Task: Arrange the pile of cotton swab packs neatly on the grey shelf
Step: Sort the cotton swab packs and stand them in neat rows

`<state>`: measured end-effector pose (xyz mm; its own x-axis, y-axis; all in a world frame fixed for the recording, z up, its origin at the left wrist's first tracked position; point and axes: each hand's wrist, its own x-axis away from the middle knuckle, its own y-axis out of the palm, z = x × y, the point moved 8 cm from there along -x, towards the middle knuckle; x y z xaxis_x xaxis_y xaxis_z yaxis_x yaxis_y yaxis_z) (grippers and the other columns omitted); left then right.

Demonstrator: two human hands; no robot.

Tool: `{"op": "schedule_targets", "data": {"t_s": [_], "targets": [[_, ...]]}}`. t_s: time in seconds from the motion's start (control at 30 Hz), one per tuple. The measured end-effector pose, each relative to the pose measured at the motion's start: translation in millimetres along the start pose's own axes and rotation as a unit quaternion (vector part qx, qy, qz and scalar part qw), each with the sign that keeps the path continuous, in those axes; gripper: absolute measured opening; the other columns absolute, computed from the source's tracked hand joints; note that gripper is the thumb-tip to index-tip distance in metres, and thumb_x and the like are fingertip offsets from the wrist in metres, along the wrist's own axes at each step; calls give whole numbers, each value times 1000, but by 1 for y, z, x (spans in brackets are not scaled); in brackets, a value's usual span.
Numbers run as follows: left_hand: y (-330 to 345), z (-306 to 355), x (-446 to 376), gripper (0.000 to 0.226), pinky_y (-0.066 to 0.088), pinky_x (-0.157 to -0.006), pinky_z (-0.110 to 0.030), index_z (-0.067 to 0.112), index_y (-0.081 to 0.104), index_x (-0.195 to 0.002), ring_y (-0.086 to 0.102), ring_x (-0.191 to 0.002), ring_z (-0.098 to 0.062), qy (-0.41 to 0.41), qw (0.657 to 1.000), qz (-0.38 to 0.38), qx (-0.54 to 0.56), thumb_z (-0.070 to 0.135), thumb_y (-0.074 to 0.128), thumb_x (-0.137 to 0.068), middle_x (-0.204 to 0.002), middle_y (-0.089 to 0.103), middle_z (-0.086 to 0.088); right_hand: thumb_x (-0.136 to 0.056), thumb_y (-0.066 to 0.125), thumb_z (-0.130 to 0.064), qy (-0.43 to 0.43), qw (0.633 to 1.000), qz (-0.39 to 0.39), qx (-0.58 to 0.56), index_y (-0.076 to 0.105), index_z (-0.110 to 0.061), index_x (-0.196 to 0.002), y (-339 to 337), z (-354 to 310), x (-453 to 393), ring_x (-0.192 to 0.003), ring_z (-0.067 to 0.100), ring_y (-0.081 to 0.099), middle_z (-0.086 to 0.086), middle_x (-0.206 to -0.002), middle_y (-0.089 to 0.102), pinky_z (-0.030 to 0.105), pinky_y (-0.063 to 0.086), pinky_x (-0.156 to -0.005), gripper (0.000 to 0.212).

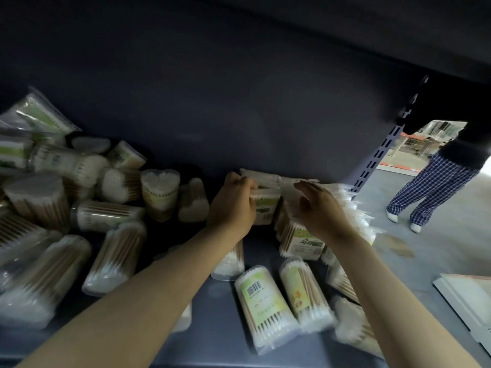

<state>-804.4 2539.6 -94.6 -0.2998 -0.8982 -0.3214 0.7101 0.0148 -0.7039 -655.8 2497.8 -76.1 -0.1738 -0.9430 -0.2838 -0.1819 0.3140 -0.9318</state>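
A loose pile of cotton swab packs [79,208] covers the left half of the grey shelf [220,296]. My left hand [233,205] grips an upright pack with a green label [265,205] near the shelf's back wall. My right hand [321,205] hovers just right of it with fingers spread, above a row of standing packs [300,235]. Two packs [265,306] lie flat side by side near the front, between my forearms. More packs [348,320] lie partly hidden under my right forearm.
The dark back wall [239,102] closes the shelf behind, and a slotted upright post [377,155] marks its right end. A person in checked trousers [433,192] stands on the floor beyond. A white panel [467,301] lies at the lower right.
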Motion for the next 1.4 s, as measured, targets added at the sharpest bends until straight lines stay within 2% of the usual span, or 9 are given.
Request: {"op": "schedule_targets", "data": {"t_s": [0.07,0.13,0.33,0.63,0.87,1.07,1.2,1.3,1.4], "targets": [[0,0,-1,27,42,-88,-29,15,56,-116,49,-110,-21,1,1000,10,-18,11,52,-90,-125,41,-3,-91,44,-13,-4,1000,-5,-1,58,-7,-115,3,-1,2,-115,30,50,12,-122,58,32,37,-90,29],[0,2,-3,25,38,-89,-29,18,57,-114,45,-112,-21,14,998,21,-54,14,52,-90,-123,45,-1,-92,42,-24,-2,1000,-5,0,60,-8,-106,4,-1,3,-106,31,54,11,-111,62,32,38,-83,28],[3,15,-6,30,34,-91,-35,17,50,-115,39,-114,-27,78,982,16,-172,8,53,-86,-123,43,-5,-95,44,-26,-2,1000,-2,8,56,-12,-118,6,1,3,-117,28,49,8,-124,58,32,36,-93,30],[9,20,-12,39,38,-83,-34,14,42,-122,37,-116,-29,94,973,0,-208,0,49,-86,-128,36,-9,-96,44,-29,0,1000,3,10,55,-15,-122,8,3,3,-118,27,48,5,-126,57,30,35,-94,32],[10,20,-12,43,38,-83,-33,17,41,-125,36,-117,-29,96,972,17,-215,2,49,-86,-129,35,-7,-93,48,-24,7,1000,8,2,56,-12,-120,10,6,1,-116,29,49,8,-124,57,32,36,-94,30],[6,18,-10,44,37,-87,-37,14,45,-124,41,-113,-32,132,970,37,-200,7,56,-83,-126,42,-10,-91,49,-17,11,1000,8,-8,56,-13,-120,9,5,2,-115,29,50,8,-124,57,31,37,-93,31],[-18,15,-5,40,44,-73,-41,7,58,-112,52,-97,-40,148,974,88,-146,5,66,-73,-108,56,-18,-84,48,-3,2,999,27,-23,56,-10,-121,-1,-2,1,-114,31,50,12,-125,55,33,39,-91,39],[-35,8,-1,33,43,-75,-42,6,59,-109,50,-98,-39,152,972,86,-158,6,63,-77,-107,55,-18,-82,46,3,-9,997,66,-33,55,-12,-123,-14,-15,1,-117,28,48,10,-128,54,28,36,-92,45],[-50,-2,6,30,47,-70,-42,5,65,-94,55,-83,-41,165,967,95,-168,0,72,-65,-94,58,-18,-83,47,3,-24,995,80,-48,57,-13,-121,-20,-32,-1,-116,26,49,9,-126,55,23,33,-86,43]]}}
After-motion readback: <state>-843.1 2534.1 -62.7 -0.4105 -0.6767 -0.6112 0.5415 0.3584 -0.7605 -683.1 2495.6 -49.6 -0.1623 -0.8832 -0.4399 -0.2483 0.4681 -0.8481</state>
